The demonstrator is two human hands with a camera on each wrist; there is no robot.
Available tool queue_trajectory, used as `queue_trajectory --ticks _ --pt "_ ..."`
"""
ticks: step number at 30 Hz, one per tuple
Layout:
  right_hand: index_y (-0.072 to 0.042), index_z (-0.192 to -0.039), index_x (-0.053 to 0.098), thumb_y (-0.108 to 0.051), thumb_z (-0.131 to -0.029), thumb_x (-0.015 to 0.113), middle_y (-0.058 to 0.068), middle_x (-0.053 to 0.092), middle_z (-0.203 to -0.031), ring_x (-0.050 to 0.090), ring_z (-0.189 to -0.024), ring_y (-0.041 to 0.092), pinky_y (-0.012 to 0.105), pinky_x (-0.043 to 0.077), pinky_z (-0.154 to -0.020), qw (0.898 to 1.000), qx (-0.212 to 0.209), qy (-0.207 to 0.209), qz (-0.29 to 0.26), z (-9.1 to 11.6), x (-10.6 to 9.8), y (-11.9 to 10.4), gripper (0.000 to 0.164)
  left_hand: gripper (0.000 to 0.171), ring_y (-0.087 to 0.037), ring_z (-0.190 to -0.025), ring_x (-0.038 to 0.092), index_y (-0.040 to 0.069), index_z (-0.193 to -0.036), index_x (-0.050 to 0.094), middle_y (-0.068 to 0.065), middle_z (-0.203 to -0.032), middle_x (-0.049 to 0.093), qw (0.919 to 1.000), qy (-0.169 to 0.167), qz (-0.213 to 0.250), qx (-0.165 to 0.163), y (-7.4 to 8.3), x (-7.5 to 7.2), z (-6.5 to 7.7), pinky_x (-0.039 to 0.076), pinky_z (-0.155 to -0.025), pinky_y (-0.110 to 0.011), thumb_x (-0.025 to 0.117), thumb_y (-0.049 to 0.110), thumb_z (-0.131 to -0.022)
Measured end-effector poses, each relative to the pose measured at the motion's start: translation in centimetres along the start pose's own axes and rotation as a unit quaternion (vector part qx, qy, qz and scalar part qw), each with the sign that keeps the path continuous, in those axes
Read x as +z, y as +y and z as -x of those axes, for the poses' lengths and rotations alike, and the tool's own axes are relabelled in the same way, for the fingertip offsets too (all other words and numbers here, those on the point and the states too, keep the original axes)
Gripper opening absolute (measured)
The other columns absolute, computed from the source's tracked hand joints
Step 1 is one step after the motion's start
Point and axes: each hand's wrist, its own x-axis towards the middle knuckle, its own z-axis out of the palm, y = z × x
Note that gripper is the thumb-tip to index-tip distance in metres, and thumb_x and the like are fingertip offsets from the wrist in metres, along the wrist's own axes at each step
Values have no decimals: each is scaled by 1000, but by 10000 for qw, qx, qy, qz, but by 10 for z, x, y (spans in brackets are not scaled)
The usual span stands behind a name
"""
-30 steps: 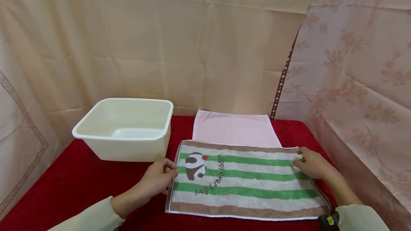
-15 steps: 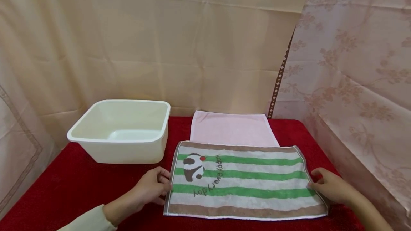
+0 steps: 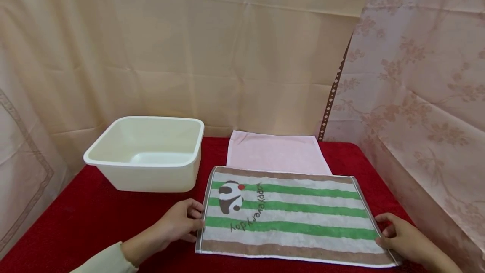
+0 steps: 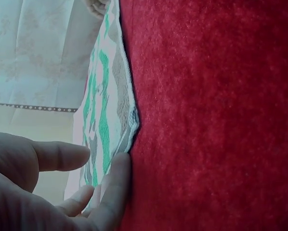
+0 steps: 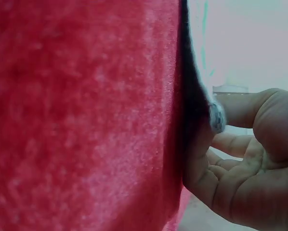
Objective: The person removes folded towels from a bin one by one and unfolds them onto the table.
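A striped towel [image 3: 299, 218] in green, white and brown, with a panda picture and lettering, lies spread on the red cloth. At its left edge, my left hand [image 3: 178, 224] touches the towel with fingertips; the left wrist view shows the thumb [image 4: 62, 155] apart from the fingers. My right hand [image 3: 405, 239] is at the right edge near the front corner. In the right wrist view, the thumb and fingers of that hand [image 5: 250, 159] pinch the towel's edge [image 5: 216, 115]. A pink towel [image 3: 278, 153] lies behind, its near part covered by the striped one.
A cream plastic basin [image 3: 151, 180] stands at the back left, with nothing visible in it. Red cloth [image 3: 94, 222] covers the table. Beige curtain [image 3: 212, 54] hangs behind, and a floral curtain [image 3: 428, 75] closes off the right side.
My right hand has slid from the towel's far right corner toward the near one, and the right edge now lies straighter. My left hand has shifted slightly nearer along the left edge.
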Motion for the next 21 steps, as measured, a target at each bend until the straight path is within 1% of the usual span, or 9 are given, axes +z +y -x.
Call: queue_trajectory --ticks 4,7,11,12,14,16,18,19,21 --pt "10 -131 51 -30 -84 83 4 61 -89 57 -82 19 35 53 -67 9991 91 29 420 -3 0 2 69 36 -25 -82 64 -1 -122 57 -15 -102 59 9999 -90 76 -19 -1 -2 -1 62 -67 -41 73 1 -91" --pt "11 -127 53 -33 -86 81 3 62 -86 58 -78 18 37 54 -66 9956 -108 254 895 -2 0 -2 66 35 -25 -83 63 -1 -124 57 -15 -103 61 9998 -145 135 40 -1 -2 -4 62 -69 -41 71 2 -92" --pt "16 -124 54 -38 -85 81 7 64 -88 59 -80 22 48 56 -71 9832 -365 746 1626 1 -1 -17 72 31 -25 -84 62 0 -121 59 -13 -102 62 9996 -187 65 185 0 0 -7 61 -69 -40 70 5 -93" --pt "17 -124 53 -39 -84 82 8 64 -89 58 -81 22 49 55 -72 9807 -354 839 1733 1 0 -23 75 29 -24 -84 62 1 -120 60 -13 -101 62 9996 -183 14 227 0 1 -8 61 -69 -40 70 7 -94" --pt "17 -126 52 -41 -82 82 17 64 -95 59 -86 29 56 55 -77 9776 -271 972 1848 0 4 -38 79 27 -24 -84 62 2 -119 62 -12 -101 62 9992 -162 -116 357 2 2 -8 60 -69 -40 70 10 -94" --pt "16 -127 52 -40 -81 84 25 62 -100 60 -90 37 60 54 -78 9764 -279 1085 1845 -3 9 -55 80 25 -23 -83 61 2 -117 63 -11 -99 62 9974 -149 -293 639 4 3 -8 59 -68 -39 70 11 -95" --pt "14 -130 52 -39 -82 83 31 60 -108 59 -96 44 63 52 -79 9761 -338 1185 1787 -5 16 -73 78 22 -22 -81 61 3 -115 65 -8 -97 63 9931 -82 -620 995 8 3 -8 58 -67 -37 70 13 -96" --pt "13 -131 52 -39 -83 82 34 59 -114 57 -101 48 66 51 -80 9753 -403 1243 1781 -6 19 -82 76 21 -21 -81 60 3 -114 66 -7 -96 64 9893 -31 -814 1212 10 3 -9 57 -67 -35 70 13 -96" --pt "11 -132 54 -39 -84 81 34 59 -116 56 -103 50 67 50 -78 9719 -611 1401 1792 -7 26 -99 73 18 -20 -78 58 5 -111 68 -4 -93 64 9777 112 -1272 1670 14 3 -10 54 -65 -33 70 13 -96"
